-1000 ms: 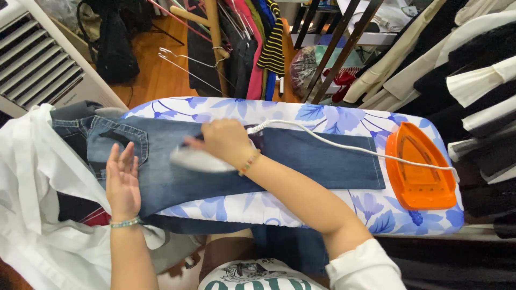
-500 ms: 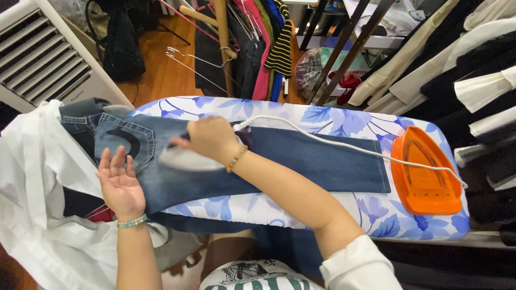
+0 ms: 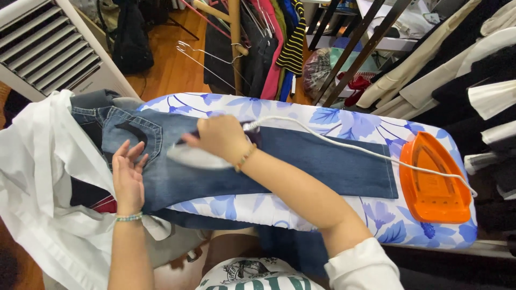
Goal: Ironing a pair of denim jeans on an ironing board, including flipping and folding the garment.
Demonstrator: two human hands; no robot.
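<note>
Blue jeans [image 3: 317, 161] lie flat along an ironing board [image 3: 344, 121] with a white and blue flower cover. My right hand [image 3: 217, 137] grips the handle of a white iron [image 3: 193, 158] that rests on the jeans near the back pocket [image 3: 131, 134]. A white cord [image 3: 344, 145] runs from the iron to the right. My left hand [image 3: 128, 174], with a bead bracelet on the wrist, lies flat with fingers spread on the denim at the left end, just below the pocket.
An orange iron rest [image 3: 432, 180] sits at the board's right end. White cloth [image 3: 37, 177] hangs at the left. A white slatted unit [image 3: 48, 48] stands at the back left. Clothes on hangers [image 3: 269, 43] and a dark rack [image 3: 355, 48] stand behind the board; more garments [image 3: 484, 80] hang at right.
The iron and my right hand have slid a little left along the jeans toward the pocket. My left hand stays spread on the denim at the left end.
</note>
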